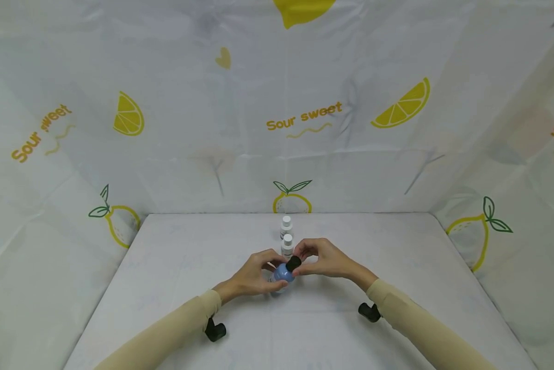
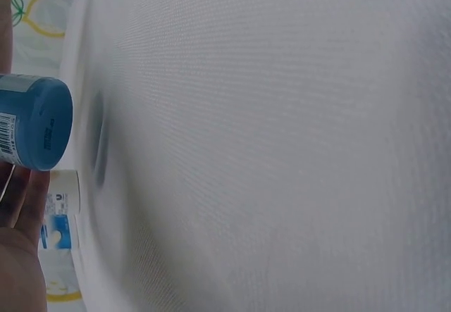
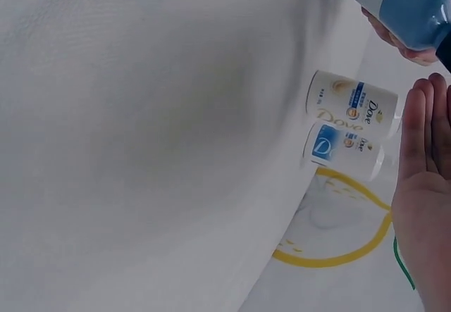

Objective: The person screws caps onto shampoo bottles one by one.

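A blue bottle (image 1: 282, 274) with a black cap (image 1: 293, 263) is held off the table, its capped end leaning up to the right. Round its body grips my left hand (image 1: 254, 273); the base (image 2: 53, 125) faces the table in the left wrist view. My right hand (image 1: 325, 258) is at the cap, with fingers above and thumb below it. In the right wrist view, the right fingers (image 3: 414, 125) are nearly straight, their tips beside the black cap. The right thumb is out of that view.
Two white Dove bottles, a nearer bottle (image 1: 287, 246) and a farther bottle (image 1: 286, 227), stand in line behind the hands. White cloth covers the table (image 1: 203, 241). A lemon-printed curtain (image 1: 189, 92) rises at the back and sides.
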The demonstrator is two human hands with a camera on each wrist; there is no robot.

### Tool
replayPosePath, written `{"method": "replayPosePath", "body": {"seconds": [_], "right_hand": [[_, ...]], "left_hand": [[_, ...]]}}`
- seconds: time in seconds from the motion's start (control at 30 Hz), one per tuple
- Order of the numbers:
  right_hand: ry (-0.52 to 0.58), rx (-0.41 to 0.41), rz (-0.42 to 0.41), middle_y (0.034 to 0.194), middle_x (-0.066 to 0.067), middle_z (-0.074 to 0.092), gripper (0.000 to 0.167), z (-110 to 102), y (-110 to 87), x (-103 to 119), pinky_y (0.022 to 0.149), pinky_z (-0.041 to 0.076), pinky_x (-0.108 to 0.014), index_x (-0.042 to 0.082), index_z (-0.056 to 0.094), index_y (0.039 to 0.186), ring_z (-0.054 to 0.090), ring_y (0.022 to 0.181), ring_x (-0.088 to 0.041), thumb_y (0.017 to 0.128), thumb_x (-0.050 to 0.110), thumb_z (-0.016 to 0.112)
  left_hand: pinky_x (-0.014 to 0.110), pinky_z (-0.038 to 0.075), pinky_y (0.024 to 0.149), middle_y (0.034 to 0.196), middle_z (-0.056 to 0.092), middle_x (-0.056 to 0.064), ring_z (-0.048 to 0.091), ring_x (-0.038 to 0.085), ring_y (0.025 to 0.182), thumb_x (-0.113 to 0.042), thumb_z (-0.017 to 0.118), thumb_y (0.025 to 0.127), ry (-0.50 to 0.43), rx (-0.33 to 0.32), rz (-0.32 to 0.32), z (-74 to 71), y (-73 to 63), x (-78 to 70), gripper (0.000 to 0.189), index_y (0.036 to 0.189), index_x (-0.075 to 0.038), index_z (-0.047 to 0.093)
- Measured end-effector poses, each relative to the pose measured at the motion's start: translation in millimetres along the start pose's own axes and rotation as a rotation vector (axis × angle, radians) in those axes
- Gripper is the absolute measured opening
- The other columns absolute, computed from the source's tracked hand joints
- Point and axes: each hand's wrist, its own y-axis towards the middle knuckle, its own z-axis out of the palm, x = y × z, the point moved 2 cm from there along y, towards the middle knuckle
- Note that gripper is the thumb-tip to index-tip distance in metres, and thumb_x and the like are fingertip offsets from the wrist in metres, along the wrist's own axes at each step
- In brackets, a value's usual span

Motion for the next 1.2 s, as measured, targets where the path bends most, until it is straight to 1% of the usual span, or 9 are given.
{"method": "replayPosePath", "body": {"seconds": [0.1, 0.2, 0.27, 0.33, 0.5, 0.77, 0.87, 1.07, 1.2], "right_hand": [[0.091, 0.055, -0.045, 0.131, -0.016, 0.076, 0.047, -2.7, 0.1, -1.0, 0.109, 0.061, -0.026, -0.001, 0.069, 0.134, 0.075, 0.118, -0.020, 0.092, 0.012, 0.088], [0.199, 0.116, -0.092, 0.143, -0.026, 0.070, 0.050, -5.2, 0.0, -1.8, 0.116, 0.057, -0.029, -0.006, 0.066, 0.141, 0.071, 0.132, -0.028, 0.094, 0.001, 0.082], [0.245, 0.144, -0.105, 0.146, -0.027, 0.068, 0.045, -6.6, -0.5, -2.2, 0.119, 0.055, -0.029, -0.005, 0.067, 0.140, 0.068, 0.138, -0.027, 0.096, -0.003, 0.078], [0.255, 0.160, -0.111, 0.147, -0.025, 0.068, 0.041, -7.1, -1.0, -2.6, 0.120, 0.054, -0.028, -0.004, 0.070, 0.138, 0.066, 0.141, -0.020, 0.097, -0.005, 0.075], [0.229, 0.163, -0.139, 0.140, -0.025, 0.072, 0.036, -6.3, -0.7, -2.4, 0.117, 0.057, -0.030, -0.003, 0.073, 0.134, 0.069, 0.134, -0.011, 0.098, -0.007, 0.073], [0.175, 0.130, -0.120, 0.134, -0.022, 0.076, 0.041, -6.0, 1.8, 2.8, 0.112, 0.061, -0.037, -0.001, 0.074, 0.133, 0.073, 0.124, -0.009, 0.094, -0.014, 0.074], [0.141, 0.120, -0.105, 0.133, -0.021, 0.076, 0.041, -6.6, 1.5, 4.3, 0.110, 0.062, -0.038, 0.000, 0.074, 0.133, 0.075, 0.120, -0.012, 0.094, -0.009, 0.077], [0.107, 0.087, -0.015, 0.132, -0.015, 0.078, 0.041, -6.5, 1.1, 5.3, 0.107, 0.062, -0.028, 0.004, 0.075, 0.133, 0.077, 0.112, -0.011, 0.093, 0.005, 0.084], [0.088, 0.061, -0.004, 0.130, -0.015, 0.079, 0.040, -6.0, 0.8, 5.9, 0.103, 0.065, -0.031, 0.004, 0.076, 0.130, 0.077, 0.107, -0.010, 0.093, 0.009, 0.086]], "left_hand": [[0.025, 0.068, 0.089, 0.119, 0.074, 0.012, 0.073, 0.013, 0.108, -0.014, 0.088, 0.089, -0.012, 0.004, -0.016, 0.4, -0.9, 1.1, 0.042, 0.127, -0.004, 0.072], [0.026, 0.068, 0.089, 0.120, 0.074, 0.012, 0.073, 0.013, 0.108, -0.013, 0.088, 0.089, -0.009, 0.005, -0.018, 0.9, -1.3, 1.6, 0.042, 0.127, -0.004, 0.072], [0.026, 0.068, 0.089, 0.120, 0.074, 0.013, 0.073, 0.013, 0.108, -0.013, 0.088, 0.089, -0.004, 0.003, -0.019, 1.3, -1.1, 1.5, 0.042, 0.127, -0.004, 0.072], [0.026, 0.068, 0.089, 0.119, 0.074, 0.013, 0.073, 0.013, 0.107, -0.013, 0.088, 0.089, -0.003, 0.004, -0.022, 1.5, -1.0, 1.5, 0.042, 0.127, -0.004, 0.072], [0.026, 0.067, 0.090, 0.121, 0.074, 0.012, 0.072, 0.014, 0.109, -0.013, 0.088, 0.089, -0.011, 0.016, -0.038, 1.6, -0.7, 1.1, 0.045, 0.129, -0.003, 0.072], [0.027, 0.068, 0.090, 0.123, 0.074, 0.014, 0.074, 0.016, 0.109, -0.012, 0.088, 0.089, -0.005, 0.008, -0.015, 0.2, 0.8, 2.3, 0.047, 0.131, -0.002, 0.070], [0.028, 0.068, 0.090, 0.123, 0.074, 0.013, 0.073, 0.016, 0.109, -0.013, 0.088, 0.089, -0.007, 0.008, -0.021, 0.1, 1.1, 2.9, 0.046, 0.131, -0.003, 0.070], [0.028, 0.068, 0.089, 0.121, 0.074, 0.013, 0.073, 0.014, 0.108, -0.013, 0.088, 0.089, -0.006, -0.002, -0.025, 0.1, 1.1, 2.5, 0.045, 0.130, -0.003, 0.071], [0.028, 0.068, 0.090, 0.121, 0.074, 0.013, 0.073, 0.013, 0.109, -0.014, 0.088, 0.089, -0.009, 0.000, -0.034, 0.3, 0.7, 2.2, 0.045, 0.130, -0.004, 0.071]]}}
